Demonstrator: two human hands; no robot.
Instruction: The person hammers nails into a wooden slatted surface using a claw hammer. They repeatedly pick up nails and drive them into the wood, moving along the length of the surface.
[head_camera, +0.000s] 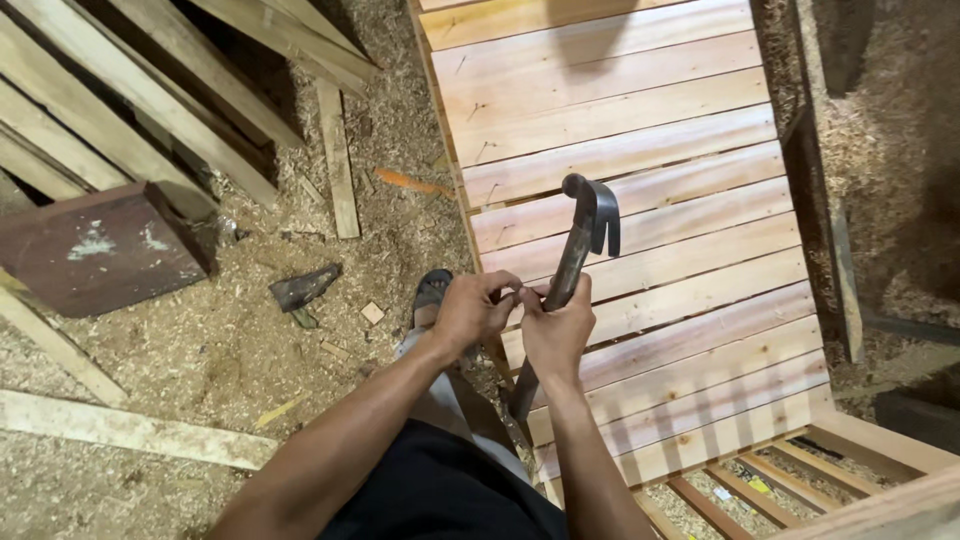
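Note:
My right hand (557, 330) grips the dark shaft of a claw hammer (580, 240), whose metal head points up and away over a slatted wooden panel (650, 200). My left hand (470, 308) meets the right one at the fingertips, pinching something small between them that I cannot make out. Both hands hover above the panel's left edge. My foot in a dark sandal (432, 292) stands on the sawdust just left of the panel.
Sawdust covers the floor (230, 350). Stacked planks (150, 90) lie at the upper left, with a dark brown block (95, 245) below them. A loose slat (338, 160) and a long board (120, 428) lie on the floor. A wooden frame (860, 450) shows at the lower right.

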